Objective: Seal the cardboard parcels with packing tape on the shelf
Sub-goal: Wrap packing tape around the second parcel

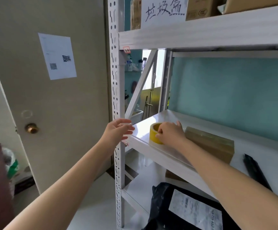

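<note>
Yellow tape roll [154, 136] sits gripped by curled fingers [160, 130] of the right hand [173, 135]; left hand [116, 130] spread open, empty.

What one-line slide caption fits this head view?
Right hand grips yellow tape roll beside cardboard parcel on shelf; left hand open.

Door [35, 97] w/ brass knob [32, 128] & taped paper [57, 56]; black labelled bag [161, 201] below.

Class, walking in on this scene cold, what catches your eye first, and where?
The yellow tape roll on the middle shelf stands out, gripped by the right hand beside a brown parcel. The left hand hovers open near the rack's front post, and a handwritten sign sits on the shelf above.
</note>
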Action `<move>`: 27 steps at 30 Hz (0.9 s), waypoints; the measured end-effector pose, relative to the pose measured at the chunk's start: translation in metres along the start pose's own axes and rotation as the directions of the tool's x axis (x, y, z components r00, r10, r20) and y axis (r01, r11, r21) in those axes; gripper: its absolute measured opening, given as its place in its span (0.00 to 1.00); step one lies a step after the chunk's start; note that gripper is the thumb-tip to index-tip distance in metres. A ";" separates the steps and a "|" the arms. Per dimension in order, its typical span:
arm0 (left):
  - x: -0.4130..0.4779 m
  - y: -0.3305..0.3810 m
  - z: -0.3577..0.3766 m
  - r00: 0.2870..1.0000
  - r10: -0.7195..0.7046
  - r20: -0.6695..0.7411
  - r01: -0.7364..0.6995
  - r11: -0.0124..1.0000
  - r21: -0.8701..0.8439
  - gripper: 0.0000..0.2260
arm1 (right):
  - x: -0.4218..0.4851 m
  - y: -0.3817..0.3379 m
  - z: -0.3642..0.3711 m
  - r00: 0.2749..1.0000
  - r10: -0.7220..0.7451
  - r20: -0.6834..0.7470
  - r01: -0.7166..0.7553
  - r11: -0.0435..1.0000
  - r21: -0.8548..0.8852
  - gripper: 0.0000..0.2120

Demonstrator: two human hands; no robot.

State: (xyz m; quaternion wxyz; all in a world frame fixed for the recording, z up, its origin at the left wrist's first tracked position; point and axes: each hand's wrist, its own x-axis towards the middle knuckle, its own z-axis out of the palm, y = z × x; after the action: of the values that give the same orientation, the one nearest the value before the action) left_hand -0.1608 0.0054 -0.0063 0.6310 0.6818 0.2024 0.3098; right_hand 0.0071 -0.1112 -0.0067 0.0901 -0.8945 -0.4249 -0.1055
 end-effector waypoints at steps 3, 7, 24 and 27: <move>0.003 0.000 0.007 1.000 0.000 0.017 0.000 1.000 -0.006 0.07 | 0.001 0.001 -0.007 0.999 -0.007 -0.038 0.008 1.000 0.024 0.11; 0.008 0.009 0.017 0.999 0.031 0.028 -0.031 0.999 -0.008 0.08 | -0.004 -0.003 -0.040 0.988 0.065 -0.142 -0.015 0.946 0.324 0.11; -0.025 0.095 0.212 0.624 0.509 0.593 -0.651 0.758 0.034 0.29 | -0.157 0.114 -0.194 0.964 0.239 -0.118 -0.074 0.664 0.744 0.06; -0.050 0.103 0.254 0.548 0.561 0.620 -0.694 0.719 -0.038 0.16 | -0.201 0.145 -0.210 0.944 0.315 -0.101 -0.145 0.667 0.731 0.07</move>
State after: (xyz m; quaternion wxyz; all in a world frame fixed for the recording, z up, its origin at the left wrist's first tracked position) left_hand -0.0370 -0.2273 0.0834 0.4302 0.8318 -0.2317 0.2634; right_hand -0.0274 -0.4031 0.1318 0.4889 -0.8179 -0.3027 -0.0176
